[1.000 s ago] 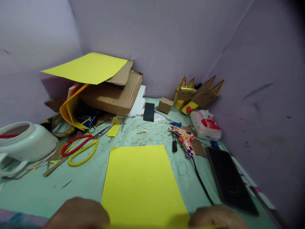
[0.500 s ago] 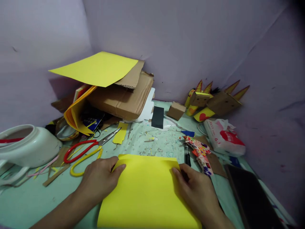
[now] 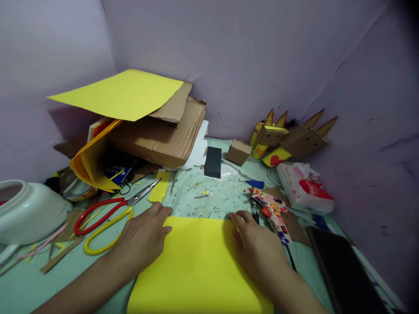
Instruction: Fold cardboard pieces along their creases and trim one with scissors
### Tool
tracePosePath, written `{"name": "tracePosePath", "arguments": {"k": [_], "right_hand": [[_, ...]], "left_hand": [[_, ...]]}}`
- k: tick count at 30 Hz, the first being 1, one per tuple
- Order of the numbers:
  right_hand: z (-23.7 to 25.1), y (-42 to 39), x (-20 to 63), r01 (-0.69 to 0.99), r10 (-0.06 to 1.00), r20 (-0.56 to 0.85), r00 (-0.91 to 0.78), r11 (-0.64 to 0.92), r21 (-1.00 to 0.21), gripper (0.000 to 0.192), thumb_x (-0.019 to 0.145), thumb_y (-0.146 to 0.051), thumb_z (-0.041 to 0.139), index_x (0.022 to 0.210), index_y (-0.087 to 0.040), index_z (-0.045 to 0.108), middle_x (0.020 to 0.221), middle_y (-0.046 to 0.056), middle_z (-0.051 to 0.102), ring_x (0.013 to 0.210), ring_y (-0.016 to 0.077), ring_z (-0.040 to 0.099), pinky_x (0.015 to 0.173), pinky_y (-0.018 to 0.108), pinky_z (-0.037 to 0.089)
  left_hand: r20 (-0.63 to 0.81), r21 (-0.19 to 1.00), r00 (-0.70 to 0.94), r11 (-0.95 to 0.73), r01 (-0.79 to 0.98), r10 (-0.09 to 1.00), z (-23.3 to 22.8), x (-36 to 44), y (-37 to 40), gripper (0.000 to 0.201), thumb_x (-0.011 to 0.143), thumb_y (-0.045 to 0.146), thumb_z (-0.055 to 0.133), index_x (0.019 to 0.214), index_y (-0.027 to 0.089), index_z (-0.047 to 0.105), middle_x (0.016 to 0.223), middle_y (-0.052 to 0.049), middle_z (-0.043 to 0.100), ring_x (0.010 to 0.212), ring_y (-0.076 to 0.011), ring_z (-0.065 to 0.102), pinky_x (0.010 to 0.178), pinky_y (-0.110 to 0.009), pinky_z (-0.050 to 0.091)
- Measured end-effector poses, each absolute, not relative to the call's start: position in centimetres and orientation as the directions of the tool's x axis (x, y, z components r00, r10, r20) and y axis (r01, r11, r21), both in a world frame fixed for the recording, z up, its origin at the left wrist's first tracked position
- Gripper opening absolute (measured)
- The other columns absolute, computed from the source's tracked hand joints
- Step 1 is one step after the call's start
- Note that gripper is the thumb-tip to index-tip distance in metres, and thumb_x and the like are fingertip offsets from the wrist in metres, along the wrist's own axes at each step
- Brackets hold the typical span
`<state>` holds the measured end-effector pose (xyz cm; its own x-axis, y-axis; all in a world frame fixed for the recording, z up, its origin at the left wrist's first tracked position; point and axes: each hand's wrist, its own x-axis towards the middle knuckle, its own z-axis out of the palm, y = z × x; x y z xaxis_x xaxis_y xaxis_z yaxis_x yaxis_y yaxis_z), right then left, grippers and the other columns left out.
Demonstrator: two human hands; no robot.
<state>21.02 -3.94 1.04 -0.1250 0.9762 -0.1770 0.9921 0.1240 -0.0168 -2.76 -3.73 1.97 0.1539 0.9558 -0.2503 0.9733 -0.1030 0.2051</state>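
A yellow sheet of paper [image 3: 199, 266] lies in front of me at the bottom of the head view, its near end cut off by the frame. My left hand [image 3: 145, 237] is closed at its far left corner, thumb along the side edge and fingers by the corner. At the far right corner my right hand [image 3: 257, 246] grips the sheet, fingertips by the edge and thumb partly hidden. Scissors with red and yellow handles [image 3: 114, 216] lie beside my left hand. A flower-patterned glue gun [image 3: 270, 209] lies beyond my right hand.
Cardboard pieces [image 3: 157, 139] with another yellow sheet [image 3: 118, 93] on top are stacked at back left. A white pot-like container [image 3: 36, 213] stands left. Tissues [image 3: 304, 187], a dark flat device [image 3: 343, 270], a small cardboard box [image 3: 238, 151] and cardboard figures [image 3: 303, 137] are right and back.
My fingers have shifted to the sheet's far corners, and its far edge, doubled and slightly offset before, now shows as one line. The surroundings have slid slightly left in view.
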Motion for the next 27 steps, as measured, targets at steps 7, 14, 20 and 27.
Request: {"name": "tracePosePath", "arguments": {"k": [7,14,20,27], "right_hand": [[1.2,-2.7,21.8,0.982,0.977,-0.154,-0.149,0.128,-0.137,0.015,0.085,-0.025,0.05,0.094,-0.02,0.06,0.094,0.006,0.065,0.079,0.0243,0.064,0.059,0.031,0.036],[3.6,-3.9,21.4,0.864,0.949,0.021,-0.315,0.296,-0.408,0.031,0.093,-0.038,0.037,0.094,-0.02,0.063,0.097,0.007,0.064,0.094,0.0221,0.057,0.081,0.034,0.039],[6.2,-5.5,19.7,0.896,0.931,-0.044,-0.362,0.335,-0.292,0.015,0.086,-0.028,0.05,0.081,-0.022,0.064,0.078,0.003,0.068,0.076,0.0204,0.061,0.065,0.029,0.036],[4.8,-4.9,21.2,0.785,0.944,0.035,-0.329,0.294,-0.545,0.022,0.085,-0.028,0.048,0.07,-0.02,0.062,0.063,-0.001,0.064,0.059,0.0139,0.056,0.052,0.023,0.03]], "left_hand": [[-0.188,0.455,0.224,-0.117,0.883,0.956,1.4,-3.9,-2.9,0.011,0.078,0.026,0.045,0.074,0.02,0.054,0.08,-0.004,0.061,0.083,-0.0262,0.057,0.07,-0.036,0.036],[-0.15,0.676,0.244,-0.081,0.732,0.958,2.3,-4.1,-3.3,0.023,0.079,0.037,0.044,0.064,0.021,0.048,0.06,0.005,0.045,0.059,-0.0132,0.046,0.052,-0.023,0.033],[-0.108,0.821,0.209,-0.031,0.57,0.972,4.0,-3.7,-4.0,0.028,0.071,0.042,0.057,0.058,0.019,0.049,0.054,0.006,0.045,0.054,-0.0109,0.042,0.049,-0.021,0.032],[-0.176,0.984,0.251,0.161,0.08,0.952,3.5,-3.4,-3.6,0.049,0.06,0.04,0.075,0.098,0.02,0.054,0.062,0.006,0.057,0.055,-0.0113,0.056,0.051,-0.02,0.042]]}}
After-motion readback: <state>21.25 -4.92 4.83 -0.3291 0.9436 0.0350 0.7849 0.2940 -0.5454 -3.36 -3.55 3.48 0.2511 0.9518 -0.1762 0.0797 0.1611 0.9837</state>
